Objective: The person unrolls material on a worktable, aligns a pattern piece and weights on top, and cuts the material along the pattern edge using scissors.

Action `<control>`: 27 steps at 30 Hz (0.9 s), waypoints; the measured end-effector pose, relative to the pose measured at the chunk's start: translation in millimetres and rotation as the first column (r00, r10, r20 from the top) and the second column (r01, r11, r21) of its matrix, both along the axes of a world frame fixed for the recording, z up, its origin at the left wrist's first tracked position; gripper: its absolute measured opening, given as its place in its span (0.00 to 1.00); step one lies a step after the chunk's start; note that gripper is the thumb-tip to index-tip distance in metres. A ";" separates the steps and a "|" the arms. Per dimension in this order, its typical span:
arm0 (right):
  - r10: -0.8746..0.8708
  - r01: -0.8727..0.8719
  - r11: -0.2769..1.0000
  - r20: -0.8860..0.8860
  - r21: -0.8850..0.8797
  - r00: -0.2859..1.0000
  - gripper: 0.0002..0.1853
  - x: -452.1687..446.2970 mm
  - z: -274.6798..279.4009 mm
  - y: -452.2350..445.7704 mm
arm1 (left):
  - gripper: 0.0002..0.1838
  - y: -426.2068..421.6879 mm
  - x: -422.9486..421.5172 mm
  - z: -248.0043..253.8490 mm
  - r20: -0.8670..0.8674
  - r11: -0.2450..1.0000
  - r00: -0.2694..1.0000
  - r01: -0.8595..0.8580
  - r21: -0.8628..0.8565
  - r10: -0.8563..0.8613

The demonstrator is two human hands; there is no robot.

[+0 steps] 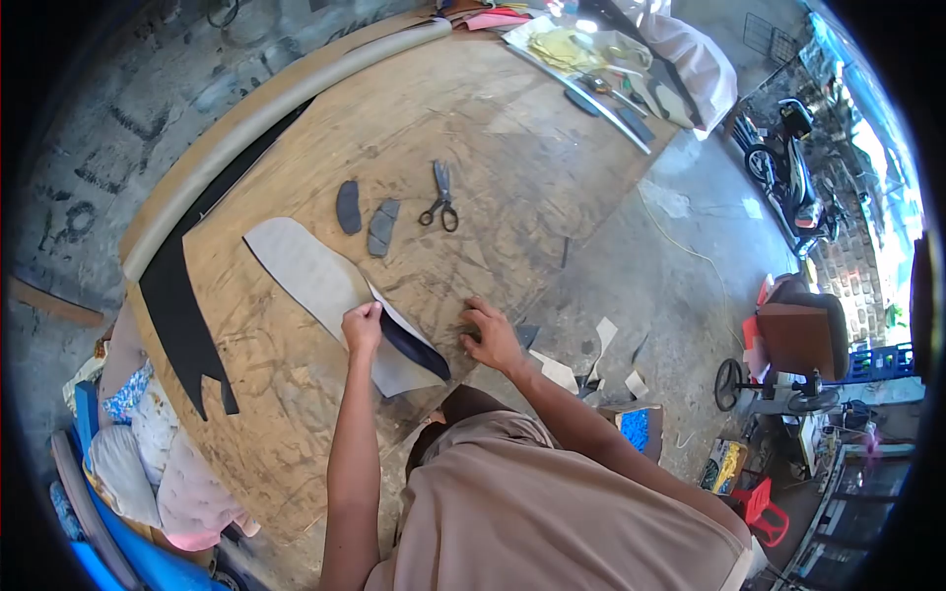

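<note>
My left hand [362,327] is closed in a pinch on the edge of a long, curved light-grey sheet piece [301,261], which lies on the wooden table. Beside that hand, part of the piece is lifted or folded, showing a black side. To the right, my right hand [491,337] is over the table near the front edge, fingers spread and holding nothing. Beyond the sheet lie two small dark-grey cut pieces, one curved [349,207] and one angular [383,228]. Scissors [440,197] with black handles rest to their right.
A long roll [296,108] runs along the table's wall side, with black sheet [182,315] beneath it. Plastic bags and a metal straightedge [581,94] occupy the far end. Scraps [554,372] and a box [639,431] lie on the floor at right. Cloth bundles [187,492] sit at left.
</note>
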State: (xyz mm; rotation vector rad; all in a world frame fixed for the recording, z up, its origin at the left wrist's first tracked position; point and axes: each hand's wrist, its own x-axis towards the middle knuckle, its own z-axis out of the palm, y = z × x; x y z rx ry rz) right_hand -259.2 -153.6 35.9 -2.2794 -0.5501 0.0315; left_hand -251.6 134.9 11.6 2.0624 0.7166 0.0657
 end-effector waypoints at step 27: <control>-0.477 0.542 0.840 0.500 0.018 0.723 0.13 669.6 -37.0 -313.3 | 0.19 -15.0 -40.0 34.9 -0.291 0.626 0.590 -0.507 0.593 0.753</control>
